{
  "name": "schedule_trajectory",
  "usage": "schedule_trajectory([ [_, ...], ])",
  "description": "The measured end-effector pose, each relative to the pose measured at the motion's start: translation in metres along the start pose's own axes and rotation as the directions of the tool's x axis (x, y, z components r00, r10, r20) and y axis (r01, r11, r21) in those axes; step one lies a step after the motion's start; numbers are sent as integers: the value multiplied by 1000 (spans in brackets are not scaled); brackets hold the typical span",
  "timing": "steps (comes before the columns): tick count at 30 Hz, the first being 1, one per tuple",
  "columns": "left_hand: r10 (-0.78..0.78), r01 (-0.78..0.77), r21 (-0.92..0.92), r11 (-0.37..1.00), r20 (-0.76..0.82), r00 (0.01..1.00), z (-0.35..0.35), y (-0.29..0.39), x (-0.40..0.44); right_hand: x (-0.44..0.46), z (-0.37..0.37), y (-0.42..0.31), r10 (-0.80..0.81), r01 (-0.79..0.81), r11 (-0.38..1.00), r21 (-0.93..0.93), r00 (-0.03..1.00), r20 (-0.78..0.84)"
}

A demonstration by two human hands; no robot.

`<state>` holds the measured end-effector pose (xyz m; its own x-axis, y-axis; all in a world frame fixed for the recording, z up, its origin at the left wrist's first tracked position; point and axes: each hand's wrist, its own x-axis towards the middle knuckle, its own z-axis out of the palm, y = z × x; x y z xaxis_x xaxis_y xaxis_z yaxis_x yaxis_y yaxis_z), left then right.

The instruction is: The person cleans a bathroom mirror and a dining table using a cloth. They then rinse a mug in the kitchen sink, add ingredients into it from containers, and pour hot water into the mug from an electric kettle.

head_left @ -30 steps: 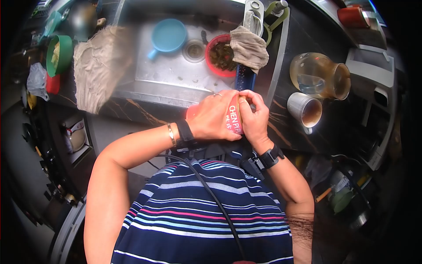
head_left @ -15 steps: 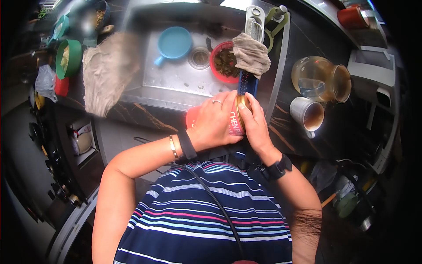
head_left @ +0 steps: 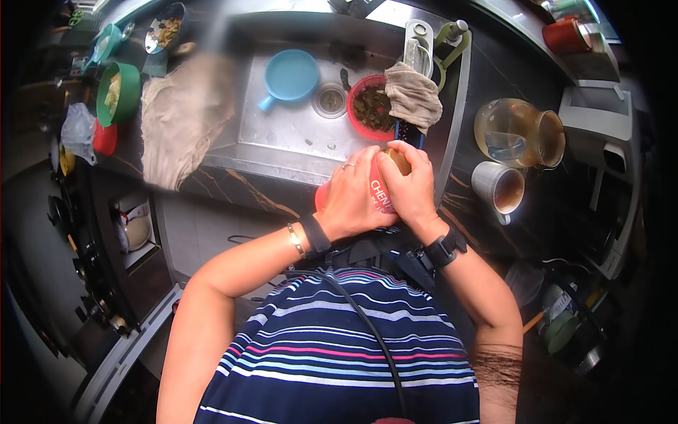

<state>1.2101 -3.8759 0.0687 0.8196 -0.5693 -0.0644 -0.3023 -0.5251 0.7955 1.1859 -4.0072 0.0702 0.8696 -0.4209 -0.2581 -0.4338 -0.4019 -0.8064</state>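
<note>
Against my body, in front of the sink, I hold a red canister (head_left: 380,196) with white lettering that starts with "CHEN". It lies tilted, with its gold lid (head_left: 401,162) toward the right. My left hand (head_left: 346,192) is closed around the body of the canister. My right hand (head_left: 412,182) is wrapped over the lid end, its fingers hiding much of the lid. Just beyond my hands, a red bowl (head_left: 359,127) of dark leafy scraps sits in the sink, beside a draped beige cloth (head_left: 413,97).
The steel sink (head_left: 275,134) holds a blue pan-shaped dish (head_left: 291,75) near the drain. A large beige cloth (head_left: 176,131) hangs over the counter on the left, near a green bowl (head_left: 127,92). On the right stand a glass jug (head_left: 505,116) and a mug (head_left: 487,185) of brown liquid.
My right fingers have curled further over the gold lid, covering more of it. The canister stays in both hands. The whole view has shifted slightly.
</note>
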Motion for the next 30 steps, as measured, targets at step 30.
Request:
schedule_trajectory([
  [30,329,-358,-65,932,-267,906,-84,73,-12,-24,-90,-106,-716,714,694,93,673,185],
])
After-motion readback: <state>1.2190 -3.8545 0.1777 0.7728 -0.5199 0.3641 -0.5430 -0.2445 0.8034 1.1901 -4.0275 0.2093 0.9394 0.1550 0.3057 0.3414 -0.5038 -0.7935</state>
